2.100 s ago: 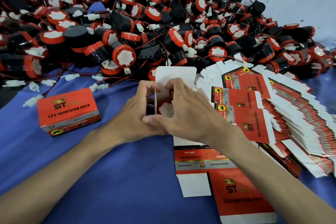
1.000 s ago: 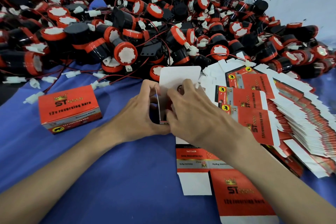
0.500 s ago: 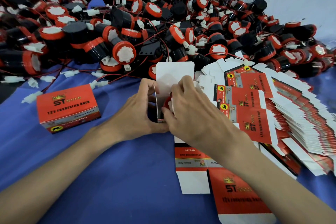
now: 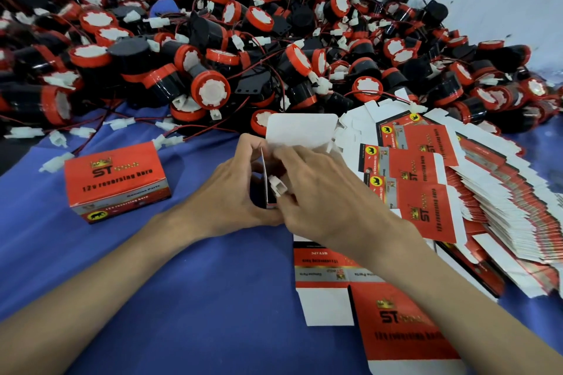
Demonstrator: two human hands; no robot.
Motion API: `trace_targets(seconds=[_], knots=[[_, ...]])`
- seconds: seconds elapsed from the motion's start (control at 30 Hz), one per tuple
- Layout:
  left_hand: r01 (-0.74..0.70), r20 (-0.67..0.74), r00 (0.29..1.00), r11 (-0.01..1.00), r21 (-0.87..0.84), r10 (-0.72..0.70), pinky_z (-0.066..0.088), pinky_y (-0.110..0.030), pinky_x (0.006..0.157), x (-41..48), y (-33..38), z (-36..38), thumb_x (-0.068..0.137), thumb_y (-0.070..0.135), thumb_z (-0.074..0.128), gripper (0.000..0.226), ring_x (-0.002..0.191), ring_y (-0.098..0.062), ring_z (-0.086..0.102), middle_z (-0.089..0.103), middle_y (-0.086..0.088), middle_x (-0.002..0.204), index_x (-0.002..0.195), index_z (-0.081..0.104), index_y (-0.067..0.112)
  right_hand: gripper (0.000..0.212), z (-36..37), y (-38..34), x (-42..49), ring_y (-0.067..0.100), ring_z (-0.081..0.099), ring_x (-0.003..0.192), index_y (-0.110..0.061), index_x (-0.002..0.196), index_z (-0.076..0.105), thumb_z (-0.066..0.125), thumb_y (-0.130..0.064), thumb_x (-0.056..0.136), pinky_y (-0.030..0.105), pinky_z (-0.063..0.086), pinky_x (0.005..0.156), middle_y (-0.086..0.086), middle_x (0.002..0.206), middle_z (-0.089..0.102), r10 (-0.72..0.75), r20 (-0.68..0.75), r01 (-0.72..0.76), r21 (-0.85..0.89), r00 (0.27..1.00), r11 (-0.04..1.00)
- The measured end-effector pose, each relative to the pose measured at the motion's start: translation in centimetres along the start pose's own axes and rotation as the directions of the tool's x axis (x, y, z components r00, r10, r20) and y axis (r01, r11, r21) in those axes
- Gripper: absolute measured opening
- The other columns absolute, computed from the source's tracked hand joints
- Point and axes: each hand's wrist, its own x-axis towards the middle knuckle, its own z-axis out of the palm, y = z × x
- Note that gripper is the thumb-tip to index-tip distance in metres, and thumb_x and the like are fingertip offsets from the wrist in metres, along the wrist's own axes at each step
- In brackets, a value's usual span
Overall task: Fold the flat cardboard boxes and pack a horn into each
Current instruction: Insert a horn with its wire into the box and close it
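The open box (image 4: 300,131) stands between my hands on the blue cloth (image 4: 152,268), flap up. My left hand (image 4: 231,195) grips its side, and my right hand (image 4: 323,195) pinches the white connector (image 4: 277,189) at its mouth. I'd tuck it fully inside before closing the flap.

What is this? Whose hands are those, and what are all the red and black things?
No robot here: a person works, with the camera on their head, looking down. You see their left hand and right hand. The red-and-black things piled behind are horns with wires. The left hand holds an open box, white flap up; the right hand pinches a white plug at its opening. On the blue cloth lie a closed box, left, and a stack of flat boxes, right, not yet folded.
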Motion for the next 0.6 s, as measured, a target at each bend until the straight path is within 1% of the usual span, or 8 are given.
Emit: trace_targets(seconds=[0.03,0.13,0.23,0.3,0.4,0.5,0.53,0.6], knots=[[0.001,-0.005,1.000,1.000,0.004,-0.001,0.043,-0.010,0.069,0.0,0.0,0.0,0.055,0.051,0.073,0.067,0.087,0.005,0.058,0.051,0.040,0.100,0.099,0.025,0.061,0.037,0.0,0.0,0.1,0.028,0.052,0.102,-0.013,0.124,0.050,0.046,-0.020,0.088,0.035,0.037,0.085,0.003,0.117,0.056,-0.003,0.006,0.003,0.010,1.000,1.000],[0.004,-0.006,1.000,1.000,0.009,-0.004,0.041,-0.010,0.063,-0.1,-0.1,0.1,0.055,0.050,0.074,0.065,0.079,0.004,0.058,0.052,0.036,0.093,0.097,0.025,0.056,0.022,-0.1,0.2,0.2,0.024,0.049,0.103,-0.019,0.107,0.060,0.045,-0.020,0.091,0.030,0.033,0.080,-0.003,0.114,0.051,-0.056,0.030,0.057,-0.029,0.998,0.998],[-0.009,-0.001,1.000,1.000,0.013,0.009,0.039,-0.008,0.059,-0.1,-0.1,0.1,0.055,0.048,0.074,0.064,0.074,0.005,0.056,0.051,0.036,0.089,0.096,0.025,0.052,0.029,-0.2,0.7,0.0,0.024,0.046,0.110,-0.025,0.109,0.062,0.038,-0.024,0.093,0.039,0.040,0.093,-0.004,0.121,0.044,-0.085,0.111,0.089,-0.030,0.990,0.996],[-0.001,0.003,1.000,1.000,0.011,0.001,0.038,-0.010,0.058,-0.1,-0.1,0.0,0.055,0.049,0.072,0.063,0.073,0.004,0.055,0.051,0.036,0.088,0.097,0.025,0.052,0.029,-0.6,0.7,-0.2,0.023,0.043,0.112,-0.025,0.106,0.063,0.037,-0.031,0.095,0.044,0.039,0.096,-0.004,0.123,0.042,-0.090,0.135,0.089,0.014,0.987,0.996],[0.012,0.009,1.000,1.000,0.014,-0.012,0.041,-0.017,0.063,-0.2,-0.2,-0.1,0.058,0.050,0.071,0.062,0.078,0.003,0.057,0.053,0.036,0.092,0.102,0.028,0.044,0.042,-1.0,0.5,-0.5,0.020,0.040,0.114,-0.024,0.104,0.065,0.031,-0.048,0.096,0.043,0.036,0.098,-0.005,0.124,0.040,-0.078,0.144,0.075,0.027,0.987,0.997],[0.026,0.002,1.000,1.000,0.011,-0.026,0.043,-0.017,0.066,-0.3,-0.2,0.0,0.059,0.051,0.069,0.061,0.081,0.004,0.057,0.054,0.034,0.094,0.103,0.027,0.051,0.061,-1.2,0.3,-0.5,0.016,0.037,0.111,-0.025,0.105,0.065,0.017,-0.059,0.090,0.039,0.034,0.096,-0.008,0.120,0.038,-0.098,0.153,0.095,0.032,0.983,0.995],[0.023,0.002,1.000,1.000,0.008,-0.023,0.042,-0.014,0.067,-0.3,-0.2,0.0,0.059,0.051,0.068,0.060,0.082,0.003,0.057,0.055,0.033,0.094,0.103,0.027,0.053,0.061,-1.3,0.3,-0.5,0.015,0.037,0.110,-0.026,0.106,0.064,0.016,-0.059,0.090,0.038,0.033,0.095,-0.009,0.117,0.037,-0.099,0.160,0.094,0.037,0.982,0.995],[0.018,0.005,1.000,1.000,-0.005,-0.018,0.041,-0.014,0.068,-0.2,-0.3,0.0,0.059,0.048,0.069,0.060,0.082,0.000,0.058,0.055,0.027,0.094,0.101,0.027,0.054,0.052,-1.2,0.4,-0.5,0.017,0.037,0.112,-0.028,0.111,0.063,0.021,-0.054,0.095,0.038,0.034,0.096,-0.008,0.117,0.037,-0.090,0.171,0.087,0.029,0.981,0.996]])
